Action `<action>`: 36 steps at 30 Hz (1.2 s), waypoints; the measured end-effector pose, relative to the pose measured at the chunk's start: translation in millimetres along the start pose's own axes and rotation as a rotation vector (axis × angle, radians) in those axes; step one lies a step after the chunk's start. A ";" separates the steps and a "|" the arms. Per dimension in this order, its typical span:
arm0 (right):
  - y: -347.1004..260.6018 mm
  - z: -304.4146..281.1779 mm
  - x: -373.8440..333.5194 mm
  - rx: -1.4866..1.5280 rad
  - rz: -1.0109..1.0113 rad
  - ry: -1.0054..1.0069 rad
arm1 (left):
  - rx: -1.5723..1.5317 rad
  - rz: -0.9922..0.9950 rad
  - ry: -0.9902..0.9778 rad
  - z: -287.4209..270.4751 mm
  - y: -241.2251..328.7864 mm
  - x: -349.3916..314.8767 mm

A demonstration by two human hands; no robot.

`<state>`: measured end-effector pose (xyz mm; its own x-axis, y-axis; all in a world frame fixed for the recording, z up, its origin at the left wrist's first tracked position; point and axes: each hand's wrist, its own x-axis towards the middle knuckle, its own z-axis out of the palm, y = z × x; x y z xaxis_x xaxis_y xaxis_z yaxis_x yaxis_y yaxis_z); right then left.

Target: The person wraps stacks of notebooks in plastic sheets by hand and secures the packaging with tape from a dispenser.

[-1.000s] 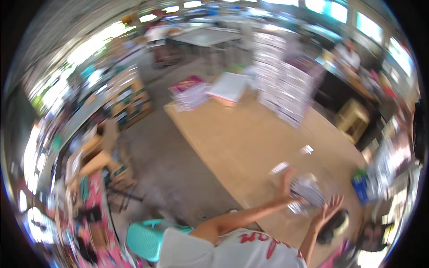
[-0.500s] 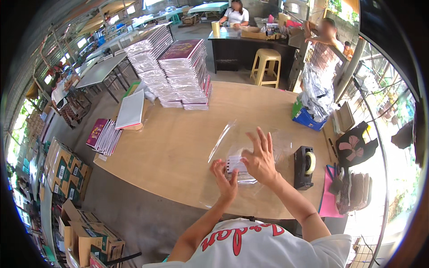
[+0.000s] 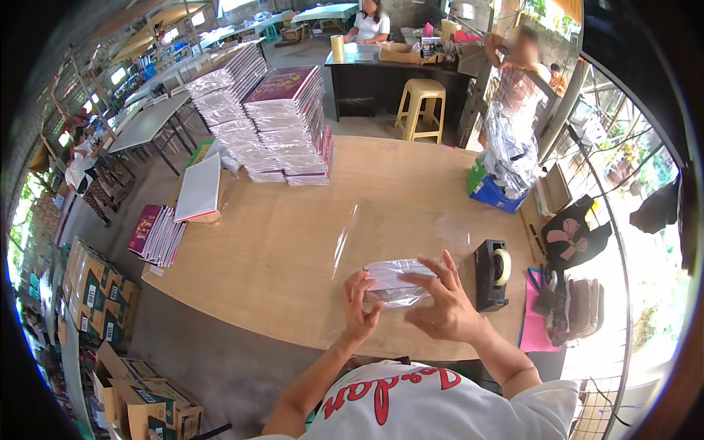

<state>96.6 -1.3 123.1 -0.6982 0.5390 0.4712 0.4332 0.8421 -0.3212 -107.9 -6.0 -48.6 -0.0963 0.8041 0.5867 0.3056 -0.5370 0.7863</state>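
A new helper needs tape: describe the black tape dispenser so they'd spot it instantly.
Find the large light-brown wooden table, then its right side, just right of the person's bare right hand. There sits a blocky black tape dispenser. Its round, pale yellow roll sets it apart from the clear-wrapped white stack at that hand and the flat pink sheet farther right.
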 end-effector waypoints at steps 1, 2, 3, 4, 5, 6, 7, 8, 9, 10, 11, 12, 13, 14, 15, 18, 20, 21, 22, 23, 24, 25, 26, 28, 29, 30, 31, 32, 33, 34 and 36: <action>6.7 -4.8 -0.2 0.017 0.071 0.072 | 0.056 0.046 -0.039 -4.8 -0.1 0.9; 12.3 -10.0 -2.7 0.031 0.151 0.145 | 0.106 0.089 -0.086 -7.8 3.2 2.4; 16.8 -11.4 0.4 0.002 0.196 0.158 | 0.156 0.132 -0.133 -10.0 4.3 3.7; 22.4 -12.6 5.1 -0.027 0.237 0.172 | 0.119 0.122 -0.139 -11.2 3.1 4.8; 28.9 -7.1 16.1 -0.103 0.248 0.125 | 0.076 0.113 -0.150 -10.2 3.0 5.7; 39.0 0.6 27.7 -0.178 0.256 0.079 | 0.036 0.104 -0.159 -9.7 2.4 5.2; 55.4 5.0 31.7 -0.281 0.255 0.097 | 0.101 0.140 -0.194 -11.7 0.9 5.1; 71.4 8.5 35.2 -0.386 0.256 0.117 | 0.168 0.182 -0.231 -14.6 -2.1 7.0; 85.7 4.4 38.7 -0.521 0.251 0.198 | 0.236 0.226 -0.265 -18.9 -3.0 11.0; 92.7 -7.8 33.6 -0.506 0.269 0.248 | 0.299 0.241 -0.336 -24.7 -3.0 14.3; 91.2 -24.8 36.2 -0.489 0.287 0.297 | 0.360 0.253 -0.403 -30.4 0.8 19.2; 89.3 -40.7 39.6 -0.468 0.299 0.345 | 0.423 0.260 -0.459 -35.2 5.0 24.7; 82.1 -55.6 37.4 -0.336 0.214 0.262 | 0.437 0.248 -0.525 -39.2 9.6 32.1; 74.6 -59.5 36.7 -0.248 0.154 0.001 | 0.449 0.226 -0.597 -44.1 15.0 39.0; 66.5 -59.5 33.9 -0.149 0.096 -0.256 | 0.465 0.201 -0.676 -50.2 19.7 45.2; 79.6 -38.8 21.5 -0.328 -0.026 -0.596 | 0.545 0.335 -0.854 -58.2 24.2 74.3; 92.0 -29.1 17.6 -0.473 -0.082 -0.652 | 0.574 0.387 -0.947 -60.2 22.8 83.4; 95.9 -29.1 20.6 -0.475 -0.108 -0.668 | 0.593 0.413 -0.991 -61.7 22.9 87.6; 99.0 -30.8 24.1 -0.478 -0.134 -0.684 | 0.629 0.437 -1.013 -62.3 23.8 91.1; 101.8 -32.9 26.4 -0.459 -0.133 -0.689 | 0.660 0.459 -1.042 -62.1 23.5 92.2; 105.0 -36.4 29.2 -0.439 -0.132 -0.694 | 0.690 0.481 -1.072 -62.4 23.0 93.6; 107.0 -38.2 30.4 -0.420 -0.130 -0.700 | 0.680 0.490 -1.089 -62.9 21.0 95.7; 107.4 -38.2 30.6 -0.371 -0.135 -0.675 | 0.671 0.498 -1.104 -63.3 18.9 97.6; 107.8 -38.0 31.2 -0.275 -0.142 -0.624 | 0.658 0.503 -1.134 -64.4 15.2 100.5; 109.4 -39.0 29.9 -0.250 -0.142 -0.598 | 0.647 0.501 -1.150 -62.8 14.3 100.5; 111.6 -40.3 28.9 -0.226 -0.142 -0.572 | 0.637 0.498 -1.167 -61.6 13.6 100.0; 112.5 -40.4 28.0 -0.203 -0.141 -0.546 | 0.645 0.505 -1.190 -61.4 13.5 98.7; 113.6 -39.2 27.4 -0.145 -0.117 -0.583 | 0.652 0.521 -1.212 -60.1 15.1 100.4; 115.1 -35.7 27.4 -0.087 -0.092 -0.618 | 0.660 0.537 -1.235 -58.8 15.5 101.9; 115.7 -32.4 28.0 -0.029 -0.067 -0.652 | 0.658 0.566 -1.237 -57.9 14.0 103.0; 107.8 -18.0 31.7 0.026 -0.042 -0.637 | 0.653 0.607 -1.243 -58.9 12.6 100.5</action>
<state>131.4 106.9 118.2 -0.9199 0.3806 -0.0946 0.3893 0.8573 -0.3368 -169.5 53.0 31.7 0.9216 0.3880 -0.0128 0.3877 -0.9183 0.0797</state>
